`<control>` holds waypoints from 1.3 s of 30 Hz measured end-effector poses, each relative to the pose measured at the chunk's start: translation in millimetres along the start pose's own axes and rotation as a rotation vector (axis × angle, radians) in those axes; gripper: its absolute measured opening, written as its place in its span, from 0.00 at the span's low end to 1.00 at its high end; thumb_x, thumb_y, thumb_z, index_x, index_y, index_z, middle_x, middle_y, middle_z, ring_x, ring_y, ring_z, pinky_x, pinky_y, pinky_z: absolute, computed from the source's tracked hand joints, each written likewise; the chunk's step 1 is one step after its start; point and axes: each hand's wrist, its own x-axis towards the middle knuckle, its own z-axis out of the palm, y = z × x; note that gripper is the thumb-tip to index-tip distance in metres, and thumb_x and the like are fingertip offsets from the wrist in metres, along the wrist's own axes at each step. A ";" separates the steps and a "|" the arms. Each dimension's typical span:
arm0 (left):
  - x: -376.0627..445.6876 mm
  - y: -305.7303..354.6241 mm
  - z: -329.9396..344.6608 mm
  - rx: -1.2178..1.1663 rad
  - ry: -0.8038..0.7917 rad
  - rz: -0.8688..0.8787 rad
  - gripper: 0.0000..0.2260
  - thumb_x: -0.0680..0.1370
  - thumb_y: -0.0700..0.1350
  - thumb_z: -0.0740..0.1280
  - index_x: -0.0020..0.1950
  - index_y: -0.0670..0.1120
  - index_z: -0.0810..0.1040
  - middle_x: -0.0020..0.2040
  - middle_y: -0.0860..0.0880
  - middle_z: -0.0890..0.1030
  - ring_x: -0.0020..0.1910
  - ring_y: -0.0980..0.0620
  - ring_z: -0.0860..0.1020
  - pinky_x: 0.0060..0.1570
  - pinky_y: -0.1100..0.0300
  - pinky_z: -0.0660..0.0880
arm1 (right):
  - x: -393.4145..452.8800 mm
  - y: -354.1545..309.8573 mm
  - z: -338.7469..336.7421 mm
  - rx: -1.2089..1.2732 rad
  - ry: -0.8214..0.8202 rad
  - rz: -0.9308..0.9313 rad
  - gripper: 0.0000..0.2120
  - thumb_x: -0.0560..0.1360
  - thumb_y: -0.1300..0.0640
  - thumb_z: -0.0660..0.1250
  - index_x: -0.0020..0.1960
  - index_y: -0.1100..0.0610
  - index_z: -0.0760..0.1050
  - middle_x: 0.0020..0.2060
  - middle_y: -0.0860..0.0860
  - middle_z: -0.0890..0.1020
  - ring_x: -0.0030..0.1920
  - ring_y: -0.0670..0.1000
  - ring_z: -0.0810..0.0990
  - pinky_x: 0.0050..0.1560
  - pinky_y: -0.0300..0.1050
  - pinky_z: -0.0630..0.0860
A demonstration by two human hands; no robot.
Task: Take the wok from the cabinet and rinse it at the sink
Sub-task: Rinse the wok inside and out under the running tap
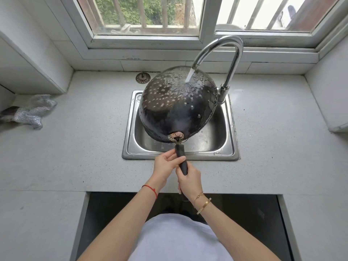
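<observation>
We find the wok (177,108) tilted over the sink (228,147), underside under the tap (220,53). Likely heavy and wet-slick; hold the handle (182,161), where left hand (165,166) and right hand (189,180) each keep a clenched grip.

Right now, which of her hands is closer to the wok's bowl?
The left. The left hand holds the handle just below where it joins the wok; the right hand grips the handle's far end, farther from the bowl.
</observation>
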 end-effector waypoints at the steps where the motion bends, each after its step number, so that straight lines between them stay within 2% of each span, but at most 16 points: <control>1: -0.3 0.0 0.2 -0.003 -0.001 0.000 0.21 0.74 0.38 0.73 0.67 0.44 0.77 0.61 0.47 0.82 0.63 0.48 0.79 0.66 0.47 0.74 | -0.2 0.0 -0.4 0.000 -0.002 -0.002 0.07 0.81 0.51 0.63 0.56 0.52 0.74 0.36 0.53 0.80 0.29 0.49 0.80 0.28 0.40 0.80; 10: 1.6 -4.1 -2.3 -0.034 -0.002 -0.010 0.22 0.73 0.37 0.74 0.67 0.44 0.77 0.59 0.48 0.83 0.61 0.50 0.80 0.65 0.49 0.75 | 0.7 5.4 0.3 -0.029 0.013 -0.035 0.05 0.81 0.51 0.64 0.52 0.52 0.75 0.34 0.56 0.80 0.26 0.53 0.80 0.28 0.51 0.82; 17: 1.6 -6.8 -2.2 -0.041 -0.008 -0.005 0.22 0.73 0.37 0.74 0.66 0.44 0.78 0.59 0.48 0.83 0.61 0.51 0.80 0.66 0.49 0.75 | -0.6 4.8 -0.8 -0.032 0.009 -0.026 0.04 0.81 0.51 0.64 0.53 0.51 0.75 0.34 0.55 0.81 0.27 0.55 0.81 0.27 0.52 0.82; 22: 1.7 -7.2 -2.7 -0.052 -0.010 -0.006 0.22 0.73 0.37 0.74 0.66 0.44 0.77 0.60 0.48 0.83 0.61 0.50 0.80 0.66 0.48 0.74 | -0.7 4.6 -0.3 -0.046 0.011 -0.032 0.03 0.81 0.51 0.64 0.52 0.50 0.74 0.34 0.54 0.80 0.28 0.52 0.81 0.29 0.49 0.82; 29: 2.6 -8.7 -4.5 -0.054 -0.011 -0.003 0.22 0.73 0.37 0.74 0.66 0.44 0.77 0.60 0.47 0.83 0.61 0.49 0.80 0.66 0.48 0.75 | -2.4 3.4 0.1 -0.026 0.012 -0.038 0.04 0.81 0.52 0.64 0.51 0.51 0.74 0.33 0.55 0.80 0.26 0.51 0.79 0.26 0.47 0.81; 35: 2.5 -10.6 -6.7 -0.053 -0.015 0.002 0.22 0.73 0.37 0.74 0.67 0.43 0.77 0.60 0.47 0.83 0.61 0.49 0.80 0.64 0.49 0.76 | -3.8 5.5 2.1 -0.017 0.002 -0.019 0.07 0.81 0.51 0.64 0.54 0.53 0.75 0.34 0.55 0.79 0.27 0.51 0.79 0.26 0.44 0.79; 39: 0.5 -12.8 -5.4 -0.054 -0.017 0.001 0.22 0.73 0.37 0.74 0.67 0.43 0.77 0.59 0.48 0.83 0.60 0.50 0.81 0.61 0.54 0.77 | -6.1 9.0 0.1 -0.015 -0.002 -0.029 0.08 0.81 0.52 0.64 0.57 0.54 0.76 0.35 0.53 0.79 0.29 0.50 0.79 0.26 0.39 0.78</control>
